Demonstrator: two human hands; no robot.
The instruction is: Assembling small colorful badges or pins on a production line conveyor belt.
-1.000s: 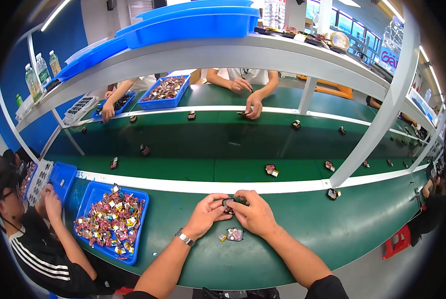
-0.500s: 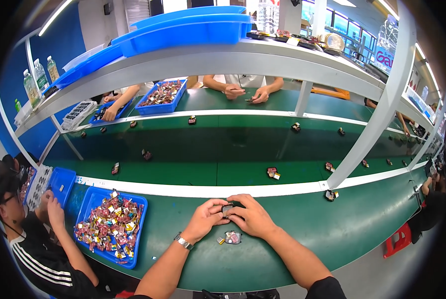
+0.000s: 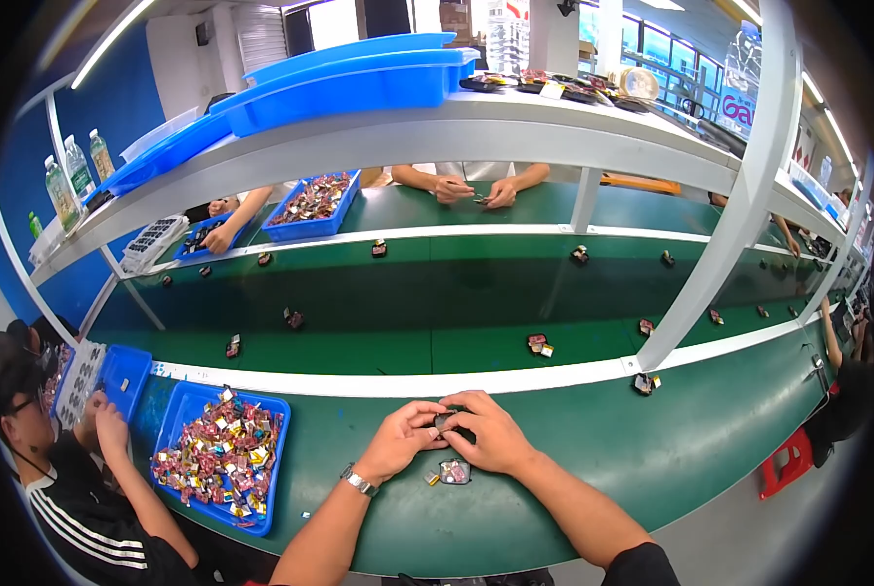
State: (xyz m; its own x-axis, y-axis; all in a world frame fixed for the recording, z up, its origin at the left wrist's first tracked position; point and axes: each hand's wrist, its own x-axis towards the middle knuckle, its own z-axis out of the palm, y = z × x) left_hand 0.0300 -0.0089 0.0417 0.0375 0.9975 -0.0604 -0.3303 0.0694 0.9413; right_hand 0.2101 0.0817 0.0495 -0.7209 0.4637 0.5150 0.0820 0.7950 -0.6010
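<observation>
Over the near green table, my left hand point(image 3: 404, 437) and my right hand point(image 3: 495, 432) meet around a small dark, flat case point(image 3: 444, 422). Fingers of both hands pinch its edges, covering most of it. A metal-banded watch sits on my left wrist. Just below the hands, on the tabletop, lies a small dark-edged housing with reddish and pale parts inside point(image 3: 454, 473). Beside it, on its left, is a little yellow and silver piece point(image 3: 432, 479).
A blue tray point(image 3: 278, 454) heaped with small red, yellow and silver parts stands left of my arms. A co-worker point(image 3: 75, 488) sits beyond it. Ahead, a white rail point(image 3: 476, 385) borders a green belt carrying scattered assemblies. A white shelf point(image 3: 515, 127) with blue trays spans above.
The whole view has tilted slightly, so most things sit a little lower. My right fingers have shifted a bit on the dark case; both hands still hold it.
</observation>
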